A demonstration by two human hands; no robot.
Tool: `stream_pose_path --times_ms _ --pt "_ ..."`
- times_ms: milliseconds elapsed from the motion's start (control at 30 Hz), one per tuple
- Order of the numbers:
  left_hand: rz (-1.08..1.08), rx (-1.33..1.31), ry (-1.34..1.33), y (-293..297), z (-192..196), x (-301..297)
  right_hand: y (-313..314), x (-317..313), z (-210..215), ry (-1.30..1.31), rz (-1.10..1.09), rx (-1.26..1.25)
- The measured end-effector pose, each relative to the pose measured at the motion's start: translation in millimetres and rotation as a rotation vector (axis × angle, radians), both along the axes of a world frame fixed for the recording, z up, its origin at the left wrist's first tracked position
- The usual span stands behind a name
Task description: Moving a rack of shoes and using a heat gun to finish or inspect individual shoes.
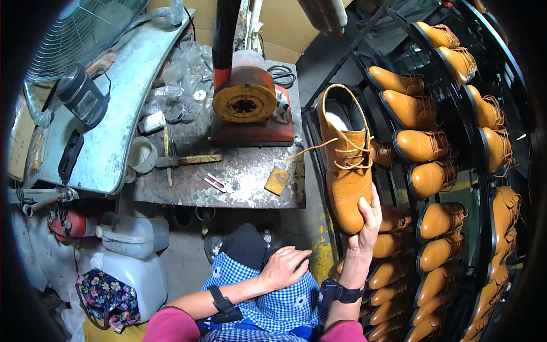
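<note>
My right hand (367,225) grips a tan leather lace-up shoe (348,188) by its toe. The shoe hangs between the workbench and the shoe rack, toe toward me and its opening facing up. Its laces are threaded, with one loose lace end trailing left. Something pale shows inside the shoe. My left hand (286,266) lies over my lap on the blue checked apron (288,302), fingers stretched out and holding nothing.
Rows of similar tan shoes (430,145) fill the dark rack at right. The worn bench (239,188) carries a red-based machine (245,102), a yellow block (277,180) and a hammer-like tool (188,161). Plastic jugs (137,235) and a flowered bag (108,296) sit lower left.
</note>
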State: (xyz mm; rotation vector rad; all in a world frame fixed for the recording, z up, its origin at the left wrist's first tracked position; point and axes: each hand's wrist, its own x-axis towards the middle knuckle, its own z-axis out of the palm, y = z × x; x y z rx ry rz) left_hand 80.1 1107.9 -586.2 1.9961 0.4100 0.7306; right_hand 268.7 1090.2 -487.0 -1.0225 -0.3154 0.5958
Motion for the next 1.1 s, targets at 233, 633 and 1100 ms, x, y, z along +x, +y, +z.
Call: stream_pose_path --times_ms 233,633,1100 --pt "0.029 -0.002 -0.016 3.9 -2.9 0.5 39.2 22.3 -11.9 0.155 0.183 0.127" --pt "0.068 0.014 -0.027 5.9 -6.4 -4.1 121.0 63.5 3.0 0.078 0.245 0.197" --pt "0.065 0.015 -0.032 9.6 -2.0 -5.1 171.6 71.9 42.2 0.507 0.172 0.186"
